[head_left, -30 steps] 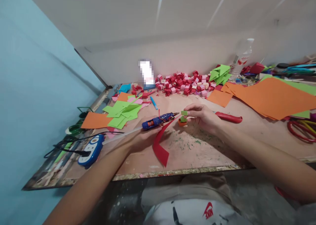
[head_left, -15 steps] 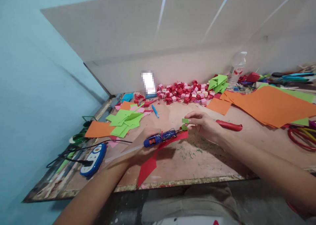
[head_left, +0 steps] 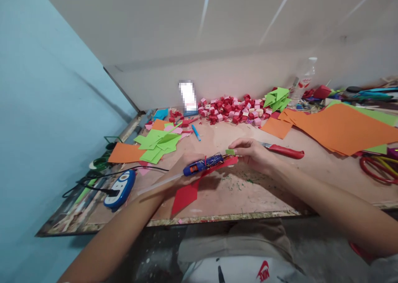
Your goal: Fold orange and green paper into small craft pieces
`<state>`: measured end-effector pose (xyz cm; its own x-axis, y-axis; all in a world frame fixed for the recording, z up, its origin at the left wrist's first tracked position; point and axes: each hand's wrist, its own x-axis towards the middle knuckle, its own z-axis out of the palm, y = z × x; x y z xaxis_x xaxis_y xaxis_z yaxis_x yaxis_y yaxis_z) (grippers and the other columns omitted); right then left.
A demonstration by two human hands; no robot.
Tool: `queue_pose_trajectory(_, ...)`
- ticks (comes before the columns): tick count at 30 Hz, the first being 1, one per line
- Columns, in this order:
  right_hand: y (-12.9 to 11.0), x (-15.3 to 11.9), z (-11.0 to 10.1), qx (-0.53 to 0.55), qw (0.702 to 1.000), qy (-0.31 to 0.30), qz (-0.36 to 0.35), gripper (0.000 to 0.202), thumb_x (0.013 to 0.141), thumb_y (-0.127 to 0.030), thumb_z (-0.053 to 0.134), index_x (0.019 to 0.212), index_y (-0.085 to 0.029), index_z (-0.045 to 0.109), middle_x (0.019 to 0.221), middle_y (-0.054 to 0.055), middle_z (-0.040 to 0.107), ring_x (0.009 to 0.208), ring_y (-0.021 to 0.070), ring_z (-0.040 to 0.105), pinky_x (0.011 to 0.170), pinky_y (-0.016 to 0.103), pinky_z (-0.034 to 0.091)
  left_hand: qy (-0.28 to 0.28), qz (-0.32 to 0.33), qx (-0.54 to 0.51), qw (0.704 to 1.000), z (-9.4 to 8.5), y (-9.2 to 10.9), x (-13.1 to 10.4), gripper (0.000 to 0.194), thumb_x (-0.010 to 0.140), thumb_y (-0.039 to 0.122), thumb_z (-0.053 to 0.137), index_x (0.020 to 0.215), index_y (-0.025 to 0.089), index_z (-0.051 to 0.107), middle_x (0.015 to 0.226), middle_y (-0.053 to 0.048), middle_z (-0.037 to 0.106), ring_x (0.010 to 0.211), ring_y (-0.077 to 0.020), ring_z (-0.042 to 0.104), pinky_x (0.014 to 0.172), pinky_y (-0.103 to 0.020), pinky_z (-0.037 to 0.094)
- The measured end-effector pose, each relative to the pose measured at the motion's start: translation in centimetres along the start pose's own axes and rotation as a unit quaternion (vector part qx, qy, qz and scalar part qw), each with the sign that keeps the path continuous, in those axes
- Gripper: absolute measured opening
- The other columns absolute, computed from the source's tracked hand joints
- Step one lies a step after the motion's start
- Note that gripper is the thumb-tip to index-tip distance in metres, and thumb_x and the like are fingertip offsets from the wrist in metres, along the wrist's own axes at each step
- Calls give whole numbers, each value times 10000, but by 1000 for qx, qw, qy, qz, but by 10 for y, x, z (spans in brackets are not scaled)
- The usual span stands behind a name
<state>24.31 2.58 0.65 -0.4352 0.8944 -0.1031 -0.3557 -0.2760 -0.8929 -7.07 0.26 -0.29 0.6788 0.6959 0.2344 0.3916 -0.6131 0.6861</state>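
Note:
My left hand (head_left: 183, 167) is closed around a blue hot glue gun (head_left: 203, 165), its nozzle pointing right. A long clear glue stick (head_left: 160, 183) sticks out of its back end. Between the thumb and fingers of my right hand (head_left: 248, 152) is a small green foam piece (head_left: 230, 152), right by the nozzle tip. Under the glue gun lies a red foam sheet (head_left: 185, 197), partly covered by my left hand and the gun. A red-handled cutter knife (head_left: 284, 151) rests just right of my right hand.
Small red and pink foam cubes (head_left: 231, 108) are heaped at the back, beside a lit phone (head_left: 188, 96). Green foam scraps (head_left: 158, 144) lie left, orange sheets (head_left: 338, 127) right. A blue-white power strip (head_left: 120, 188), plastic bottle (head_left: 304, 82) and red-handled scissors (head_left: 373, 170) surround the work area.
My right hand has brought the green piece slightly left and down against the nozzle area. The whole view has tilted a little, so the table appears higher.

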Motion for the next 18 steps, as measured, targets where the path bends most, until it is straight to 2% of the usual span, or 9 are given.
queue_pose_trajectory(3,0,1,0,2,1000,11,4,392,553,-308,1192,809,-198,915,848,49,863,708,159,789,663,254,653,5,12,-17,1000,1,1,0,315,1075,472,651,919,199,651,821,-64,716,682,-195,635,620,-313,494)
queue_pose_trajectory(6,1,-1,1,8,1000,6,7,377,577,-304,1184,821,-190,921,866,63,872,726,168,801,699,264,678,16,19,-30,999,3,0,-1,335,1082,495,675,930,196,652,848,-59,714,718,-192,637,660,-315,477)
queue_pose_trajectory(10,4,-4,5,25,1000,-2,15,338,601,-266,1166,833,-205,928,810,46,855,673,147,773,650,238,656,19,15,-52,998,4,-1,-1,308,1109,481,665,1009,191,686,887,-49,714,766,-191,639,707,-318,464)
queue_pose_trajectory(14,6,-6,9,17,1000,-14,7,277,663,-225,1133,844,-194,925,802,51,844,649,142,748,647,252,649,21,46,-58,997,2,-3,3,405,1089,568,684,928,200,638,809,-29,659,683,-173,579,662,-326,422)
queue_pose_trajectory(18,5,-6,10,15,1000,2,11,303,634,-253,1151,832,-202,927,842,63,863,695,163,776,670,270,662,13,64,-64,996,1,1,5,435,1103,572,671,899,191,625,764,-30,653,636,-164,558,606,-314,386)
